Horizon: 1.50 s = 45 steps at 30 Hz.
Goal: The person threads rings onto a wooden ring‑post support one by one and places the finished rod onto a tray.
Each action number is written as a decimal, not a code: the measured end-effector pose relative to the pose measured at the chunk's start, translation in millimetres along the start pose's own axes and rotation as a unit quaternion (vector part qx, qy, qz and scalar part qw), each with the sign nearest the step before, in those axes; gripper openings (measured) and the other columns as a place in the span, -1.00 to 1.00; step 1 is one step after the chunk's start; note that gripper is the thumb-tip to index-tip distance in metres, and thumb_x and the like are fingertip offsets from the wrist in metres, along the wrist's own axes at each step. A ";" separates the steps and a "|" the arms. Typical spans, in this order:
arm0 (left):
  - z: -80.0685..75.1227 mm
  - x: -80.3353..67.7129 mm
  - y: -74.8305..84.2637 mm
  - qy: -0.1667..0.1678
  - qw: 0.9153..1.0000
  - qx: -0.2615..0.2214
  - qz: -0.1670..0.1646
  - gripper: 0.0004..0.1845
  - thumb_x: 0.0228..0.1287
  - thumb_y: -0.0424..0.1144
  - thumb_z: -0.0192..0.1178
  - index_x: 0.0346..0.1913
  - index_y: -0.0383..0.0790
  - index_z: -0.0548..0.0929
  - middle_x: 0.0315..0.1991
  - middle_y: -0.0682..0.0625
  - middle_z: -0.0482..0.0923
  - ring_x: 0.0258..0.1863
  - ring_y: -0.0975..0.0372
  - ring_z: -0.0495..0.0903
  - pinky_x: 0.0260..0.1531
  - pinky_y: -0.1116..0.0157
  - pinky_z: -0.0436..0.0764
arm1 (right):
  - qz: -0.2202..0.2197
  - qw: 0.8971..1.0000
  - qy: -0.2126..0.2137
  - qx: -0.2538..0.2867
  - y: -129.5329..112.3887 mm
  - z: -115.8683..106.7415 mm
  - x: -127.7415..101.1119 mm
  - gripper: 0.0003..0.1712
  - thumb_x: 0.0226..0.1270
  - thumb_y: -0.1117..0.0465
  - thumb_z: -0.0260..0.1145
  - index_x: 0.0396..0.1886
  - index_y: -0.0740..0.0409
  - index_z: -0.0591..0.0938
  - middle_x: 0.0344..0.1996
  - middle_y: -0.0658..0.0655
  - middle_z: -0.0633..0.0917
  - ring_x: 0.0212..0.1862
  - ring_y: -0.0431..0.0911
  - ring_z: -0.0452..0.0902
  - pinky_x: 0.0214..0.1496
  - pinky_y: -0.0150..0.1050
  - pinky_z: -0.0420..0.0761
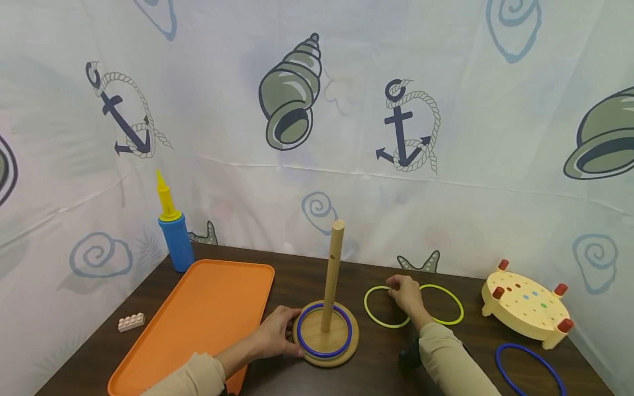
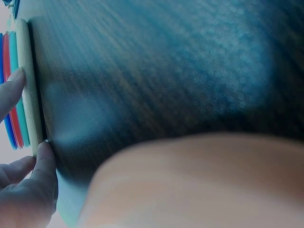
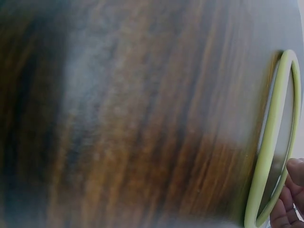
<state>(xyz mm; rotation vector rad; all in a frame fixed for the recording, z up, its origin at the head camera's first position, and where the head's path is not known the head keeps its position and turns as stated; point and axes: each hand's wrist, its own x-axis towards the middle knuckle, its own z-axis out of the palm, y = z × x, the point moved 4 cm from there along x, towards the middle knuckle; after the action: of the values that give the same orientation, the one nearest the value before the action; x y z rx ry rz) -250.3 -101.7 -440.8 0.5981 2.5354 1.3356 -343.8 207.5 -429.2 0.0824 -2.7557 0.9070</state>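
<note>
A wooden ring stand (image 1: 333, 286), a round base with an upright peg, stands on the table. Rings are stacked around its peg: a blue ring (image 2: 7, 114) on top, a red ring (image 2: 13, 114) and a green ring (image 2: 21, 121) beneath. My left hand (image 1: 277, 333) grips the base's left edge, fingers spread along the rim. Two yellow rings lie right of the stand. My right hand (image 1: 407, 294) pinches the far edge of the left yellow ring (image 1: 369, 309), its thumb and fingers at the ring in the right wrist view. The other yellow ring (image 1: 462, 311) lies beside it, partly hidden by the wrist.
An orange tray (image 1: 213, 297) lies at left, with a pale toy brick (image 1: 131, 322) beside it and a blue-yellow hand pump (image 1: 175, 236) behind. To the right are a cream pegged board (image 1: 525, 305) with red-tipped legs and another blue ring (image 1: 530, 349). A printed curtain hangs behind.
</note>
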 end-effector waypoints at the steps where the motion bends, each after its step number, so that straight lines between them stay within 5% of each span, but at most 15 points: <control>1: 0.2 0.2 0.1 -0.001 1.000 -0.001 0.000 -0.09 -0.21 -0.33 0.53 0.24 -0.59 0.30 0.06 -0.29 0.27 0.00 -0.02 0.45 -0.06 0.18 0.62 | -0.001 1.000 0.001 -0.001 0.2 0.2 -0.2 -0.83 0.07 0.46 0.35 -0.28 0.32 0.69 -0.33 0.24 0.70 -0.19 0.13 0.58 -0.12 0.04 0.55; 26: -0.3 -1.6 2.5 0.005 1.000 0.016 0.005 -0.09 -0.22 -0.32 0.54 0.23 -0.59 0.32 0.05 -0.30 0.30 -0.03 -0.01 0.45 -0.11 0.18 0.64 | -0.029 1.000 0.004 0.010 -3.8 -4.3 -12.0 -0.92 0.03 0.48 0.36 -0.46 0.28 0.69 -0.53 0.11 0.67 -0.43 -0.08 0.53 -0.38 -0.21 0.53; 41: -0.1 -1.4 2.5 0.008 1.000 0.023 0.009 -0.09 -0.22 -0.29 0.55 0.23 -0.59 0.33 0.06 -0.31 0.31 -0.03 -0.03 0.45 -0.13 0.20 0.65 | -0.035 0.995 0.056 0.068 -18.8 -46.9 -17.1 -0.95 0.14 0.37 0.35 -0.37 0.28 0.68 -0.46 0.15 0.70 -0.40 -0.13 0.54 -0.47 -0.40 0.50; 45: -0.2 -1.7 2.1 0.007 1.000 0.018 0.003 -0.09 -0.23 -0.30 0.55 0.23 -0.59 0.32 0.07 -0.31 0.30 -0.02 -0.04 0.45 -0.12 0.19 0.64 | -0.018 0.989 0.053 0.137 -31.7 -63.4 -18.4 -0.88 0.22 0.36 0.31 -0.26 0.34 0.67 -0.43 0.20 0.68 -0.45 -0.19 0.49 -0.52 -0.43 0.49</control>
<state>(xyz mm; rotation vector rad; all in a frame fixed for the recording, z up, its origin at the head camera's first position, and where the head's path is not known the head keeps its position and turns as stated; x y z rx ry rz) -248.3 -101.5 -438.9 0.6068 2.5761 1.3032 -308.8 219.1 -365.9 0.1275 -2.5095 1.2374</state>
